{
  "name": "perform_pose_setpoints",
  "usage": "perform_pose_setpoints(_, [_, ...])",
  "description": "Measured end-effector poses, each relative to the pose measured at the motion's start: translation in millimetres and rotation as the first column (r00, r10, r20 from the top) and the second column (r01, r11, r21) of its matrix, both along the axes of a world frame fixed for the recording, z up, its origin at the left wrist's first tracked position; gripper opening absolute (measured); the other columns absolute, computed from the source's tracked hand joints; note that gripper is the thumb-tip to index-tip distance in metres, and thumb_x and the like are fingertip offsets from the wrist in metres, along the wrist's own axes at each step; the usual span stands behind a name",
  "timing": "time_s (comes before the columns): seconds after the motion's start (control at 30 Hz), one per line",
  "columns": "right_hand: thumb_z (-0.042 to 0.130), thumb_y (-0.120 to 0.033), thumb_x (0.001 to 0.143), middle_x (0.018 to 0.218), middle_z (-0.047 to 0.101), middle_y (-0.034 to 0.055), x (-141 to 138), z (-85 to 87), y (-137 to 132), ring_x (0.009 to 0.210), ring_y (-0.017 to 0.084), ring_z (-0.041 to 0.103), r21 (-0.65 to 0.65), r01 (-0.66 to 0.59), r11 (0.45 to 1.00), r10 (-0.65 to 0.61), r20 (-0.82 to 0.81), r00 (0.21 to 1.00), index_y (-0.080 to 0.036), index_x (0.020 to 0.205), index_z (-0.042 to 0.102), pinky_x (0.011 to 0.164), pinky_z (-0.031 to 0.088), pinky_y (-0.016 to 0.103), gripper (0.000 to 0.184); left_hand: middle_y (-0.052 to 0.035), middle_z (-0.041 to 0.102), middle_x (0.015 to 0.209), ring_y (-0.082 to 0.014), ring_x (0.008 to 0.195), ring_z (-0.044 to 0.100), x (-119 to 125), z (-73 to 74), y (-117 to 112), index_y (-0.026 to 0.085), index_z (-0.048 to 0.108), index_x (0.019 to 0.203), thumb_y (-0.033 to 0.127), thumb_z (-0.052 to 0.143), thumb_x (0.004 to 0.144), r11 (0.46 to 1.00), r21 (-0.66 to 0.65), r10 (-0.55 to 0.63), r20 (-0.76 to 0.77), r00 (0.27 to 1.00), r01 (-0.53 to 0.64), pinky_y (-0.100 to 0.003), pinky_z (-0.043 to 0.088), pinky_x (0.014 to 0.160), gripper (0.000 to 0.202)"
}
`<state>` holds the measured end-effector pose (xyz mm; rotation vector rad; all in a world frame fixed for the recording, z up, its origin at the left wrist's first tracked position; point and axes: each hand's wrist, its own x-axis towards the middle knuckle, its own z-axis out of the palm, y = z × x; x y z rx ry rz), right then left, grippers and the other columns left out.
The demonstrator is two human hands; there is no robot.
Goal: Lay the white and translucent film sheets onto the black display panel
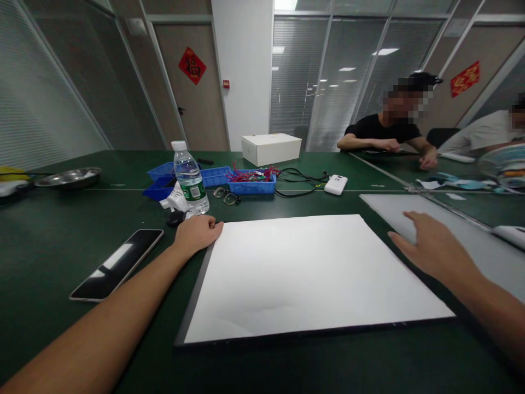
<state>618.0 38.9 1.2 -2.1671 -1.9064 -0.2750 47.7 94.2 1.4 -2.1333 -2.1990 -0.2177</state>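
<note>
My left hand point(197, 234) is at the far left corner of the white sheet point(303, 273), fingers curled and thumb side against the edge; I can't tell whether it pinches the corner or only rests on it. My right hand point(437, 249) holds nothing: fingers stretched out, thumb spread well away, just beyond the sheet's right edge and over a pale panel point(492, 257). I can't tell whether it touches that.

The sheet lies between my hands on a dark board point(196, 295), which shows along the left and near edges. I'd judge the step in hand to be steadying or squaring the sheet; the next move would call for a flat, light right hand, as the paper is faintly rippled near my side.

Farther out on the surface point(254, 372), a phone point(118, 265) lies left of my forearm, a water bottle point(191, 180) stands just behind my left hand, and a blue tray point(252, 187) of red wires sits beyond the sheet.
</note>
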Motion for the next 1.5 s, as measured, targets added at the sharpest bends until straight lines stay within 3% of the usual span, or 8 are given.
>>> perform_pose_setpoints(0.1, [0.046, -0.063, 0.098, 0.141, 0.046, 0.0403, 53, -6.4, 13, 0.132, 0.049, 0.048, -0.150, 0.251, 0.956, -0.256, -0.014, 0.967, 0.014, 0.147, 0.044, 0.109, 0.041, 0.056, 0.090, -0.0083, 0.071, 0.076, -0.0312, 0.080, 0.068, 0, 0.2, 0, 0.024, 0.060, 0.065, 0.054, 0.046, 0.091, 1.000, 0.000, 0.000, -0.006, 1.000, 0.000, -0.034, 0.033, 0.058, 0.042])
perform_pose_setpoints(0.17, [0.037, -0.069, 0.099, 0.134, 0.054, 0.0366, 74, -11.7, 15, 0.122, 0.044, 0.057, -0.265, 0.294, 0.918, -0.311, -0.025, 0.950, 0.007, 0.141, 0.055, 0.101, 0.046, 0.051, 0.089, -0.0087, 0.070, 0.076, -0.0313, 0.080, 0.068, 0, 0.6, 0, 0.024, 0.060, 0.066, 0.049, 0.047, 0.090, 1.000, 0.002, 0.004, -0.011, 1.000, -0.004, -0.034, 0.034, 0.058, 0.037])
perform_pose_setpoints(0.27, [0.024, -0.074, 0.100, 0.141, 0.053, 0.0313, 83, -18.6, 16, 0.125, 0.040, 0.058, -0.331, 0.304, 0.894, -0.327, -0.015, 0.945, -0.001, 0.149, 0.050, 0.100, 0.045, 0.049, 0.092, -0.0090, 0.070, 0.076, -0.0310, 0.080, 0.068, -1, 1.3, -2, 0.024, 0.061, 0.066, 0.046, 0.046, 0.090, 1.000, 0.002, 0.004, -0.010, 1.000, -0.004, -0.033, 0.036, 0.060, 0.035])
perform_pose_setpoints(0.43, [0.024, -0.090, 0.089, 0.129, 0.060, 0.0293, 69, -21.0, 18, 0.113, 0.038, 0.063, -0.378, 0.304, 0.875, -0.318, 0.026, 0.948, -0.007, 0.138, 0.059, 0.094, 0.049, 0.048, 0.102, -0.0091, 0.071, 0.078, -0.0302, 0.080, 0.068, 1, 3.9, -4, 0.024, 0.061, 0.066, 0.060, 0.042, 0.093, 1.000, -0.003, -0.002, 0.010, 1.000, 0.002, -0.033, 0.036, 0.058, 0.049])
perform_pose_setpoints(0.67, [0.020, -0.081, 0.094, 0.125, 0.063, 0.0243, 46, -13.5, 8, 0.107, 0.041, 0.065, -0.354, 0.265, 0.897, -0.251, 0.087, 0.964, -0.017, 0.135, 0.061, 0.089, 0.050, 0.054, 0.086, -0.0082, 0.071, 0.077, -0.0311, 0.081, 0.068, 2, 4.2, -4, 0.024, 0.058, 0.065, 0.060, 0.047, 0.090, 1.000, -0.001, -0.001, 0.012, 1.000, 0.001, -0.033, 0.034, 0.057, 0.045])
perform_pose_setpoints(0.83, [0.017, -0.078, 0.097, 0.130, 0.060, 0.0211, 28, -19.1, 7, 0.117, 0.038, 0.062, -0.318, 0.194, 0.928, -0.175, 0.086, 0.981, -0.017, 0.141, 0.056, 0.102, 0.048, 0.054, 0.085, -0.0078, 0.071, 0.078, -0.0307, 0.080, 0.068, 1, 3.2, -4, 0.025, 0.057, 0.065, 0.057, 0.048, 0.088, 1.000, 0.006, -0.005, 0.012, 1.000, 0.005, -0.033, 0.035, 0.058, 0.041])
perform_pose_setpoints(1.3, [0.017, -0.058, 0.103, 0.136, 0.055, 0.0272, 2, -16.9, -5, 0.122, 0.045, 0.058, -0.235, 0.171, 0.957, -0.136, 0.157, 0.978, -0.011, 0.157, 0.038, 0.099, 0.047, 0.058, 0.075, -0.0079, 0.071, 0.075, -0.0304, 0.080, 0.069, 2, 6.8, -6, 0.024, 0.059, 0.066, 0.067, 0.047, 0.089, 1.000, -0.015, 0.003, 0.027, 1.000, -0.002, -0.032, 0.038, 0.060, 0.050])
perform_pose_setpoints(1.5, [0.020, -0.049, 0.104, 0.119, 0.066, 0.0237, -3, 2.0, -12, 0.098, 0.037, 0.067, -0.240, 0.192, 0.952, -0.168, 0.117, 0.979, -0.013, 0.134, 0.060, 0.081, 0.052, 0.050, 0.062, -0.0077, 0.071, 0.076, -0.0305, 0.081, 0.069, 2, 5.0, -6, 0.024, 0.058, 0.067, 0.060, 0.047, 0.091, 1.000, 0.000, -0.008, 0.019, 1.000, 0.008, -0.032, 0.038, 0.060, 0.045])
